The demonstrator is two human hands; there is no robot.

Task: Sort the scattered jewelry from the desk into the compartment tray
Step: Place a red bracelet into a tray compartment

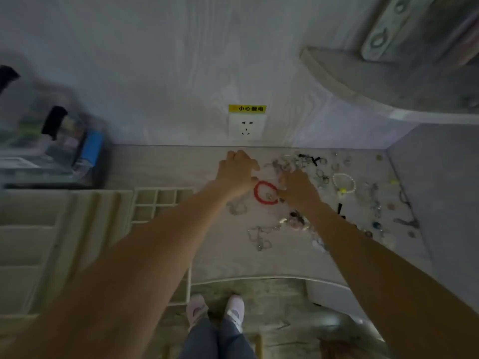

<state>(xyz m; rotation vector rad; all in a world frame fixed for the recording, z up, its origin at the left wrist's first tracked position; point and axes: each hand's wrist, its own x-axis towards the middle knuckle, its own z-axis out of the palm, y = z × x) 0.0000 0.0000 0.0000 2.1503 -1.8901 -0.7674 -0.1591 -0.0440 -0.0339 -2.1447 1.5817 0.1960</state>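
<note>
Both hands over scattered jewelry on a pale worktop, compartment tray at left.

Nearest, slippered feet (215, 310) stand on the floor below the curved worktop (225, 257) edge. The compartment tray (155, 203), a pale grid, sits at the left under the left forearm. The left hand (237, 174) hovers with fingers relaxed; whether the right hand (298, 187) holds anything cannot be told. A red bracelet (264, 193) lies between them; chains, rings and a pearl bracelet (344, 183) spread rightward to the side wall. Behind, a wall socket (246, 125).
</note>
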